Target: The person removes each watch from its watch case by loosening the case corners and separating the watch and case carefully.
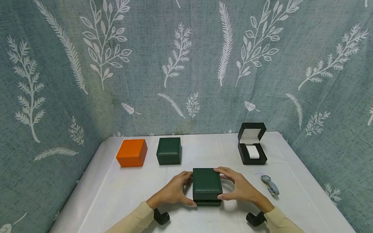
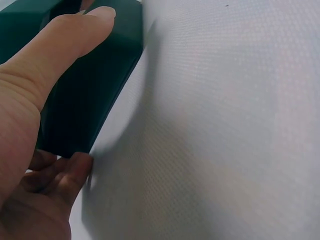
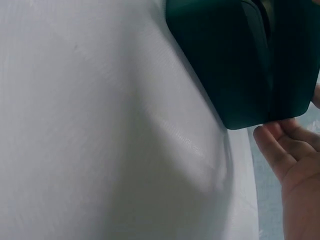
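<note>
Green box (image 1: 207,186) sits at the lower centre of the head view, on the white worktop (image 1: 116,204). The left hand (image 1: 172,191) grasps its left side, thumb at the front corner, fingers towards the back; the grip of the right hand (image 1: 240,187) holds the opposite side, thumb near the front, fingertips at the far corner. It looks stiff and fairly light, its smooth covering perhaps slightly slippery. The sides seem the best hold, with the lid (image 1: 207,180) taken above the seam.
</note>
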Available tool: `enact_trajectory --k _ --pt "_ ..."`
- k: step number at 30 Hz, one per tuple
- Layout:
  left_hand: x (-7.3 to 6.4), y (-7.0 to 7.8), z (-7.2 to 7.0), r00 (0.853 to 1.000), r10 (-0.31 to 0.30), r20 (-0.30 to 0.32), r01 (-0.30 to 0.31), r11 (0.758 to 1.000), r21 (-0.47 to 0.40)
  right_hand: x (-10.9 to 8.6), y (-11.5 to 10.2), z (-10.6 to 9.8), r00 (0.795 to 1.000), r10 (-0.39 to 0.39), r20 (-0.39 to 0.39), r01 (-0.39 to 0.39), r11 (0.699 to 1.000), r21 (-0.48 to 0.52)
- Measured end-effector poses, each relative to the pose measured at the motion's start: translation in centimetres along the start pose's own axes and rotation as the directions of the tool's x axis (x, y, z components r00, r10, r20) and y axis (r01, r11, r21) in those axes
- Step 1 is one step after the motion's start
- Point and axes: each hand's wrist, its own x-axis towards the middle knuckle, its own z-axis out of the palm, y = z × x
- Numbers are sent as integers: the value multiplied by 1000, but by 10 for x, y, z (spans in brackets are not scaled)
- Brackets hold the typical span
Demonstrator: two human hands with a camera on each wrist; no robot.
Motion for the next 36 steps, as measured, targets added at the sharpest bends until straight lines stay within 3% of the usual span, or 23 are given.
enact_trajectory --k 25,36 --pt "-2 1 1 1000 -4 -2 4 1000 10 10 -4 -1 993 108 -56 -102 990 99" --pt "-1 2 1 1000 -21 4 21 1000 13 16 -5 -3 976 208 -63 -201 975 96"
